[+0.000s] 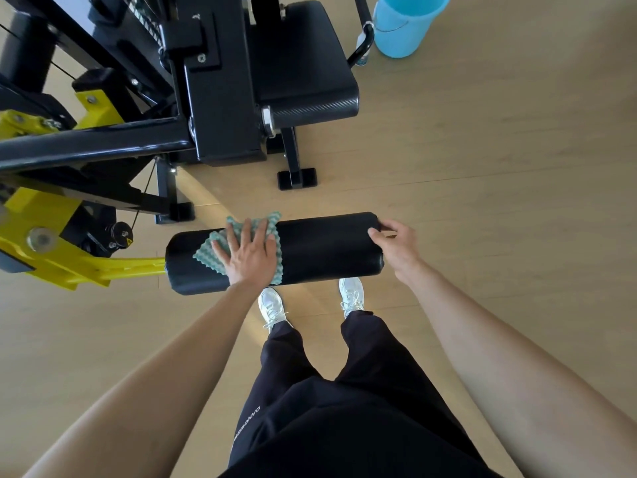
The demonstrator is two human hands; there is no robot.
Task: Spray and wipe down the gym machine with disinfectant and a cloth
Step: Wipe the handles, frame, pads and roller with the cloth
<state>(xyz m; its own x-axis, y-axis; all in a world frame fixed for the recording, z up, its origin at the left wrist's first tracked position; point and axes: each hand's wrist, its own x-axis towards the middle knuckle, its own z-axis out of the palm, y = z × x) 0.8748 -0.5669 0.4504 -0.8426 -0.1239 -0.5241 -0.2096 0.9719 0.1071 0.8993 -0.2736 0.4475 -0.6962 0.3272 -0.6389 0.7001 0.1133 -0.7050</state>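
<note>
Left hand (pixel 250 251) lies flat, fingers straight and spread, pressing the green cloth (pixel 206 253) onto the top of the black roller pad (pixel 327 250) near its left end; I see cloth edges showing around the palm. My right hand (pixel 396 246) curls thumb and fingers round the pad's right end. Beyond the seat (pixel 303 63) stands a blue bucket (pixel 403 25).

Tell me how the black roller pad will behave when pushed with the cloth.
The roller pad is cylindrical on a yellow arm, so it may spin or swing; the right hand grips its end, probably steadying it. Its smooth cover looks slippery, so the cloth under the left hand should glide.
</note>
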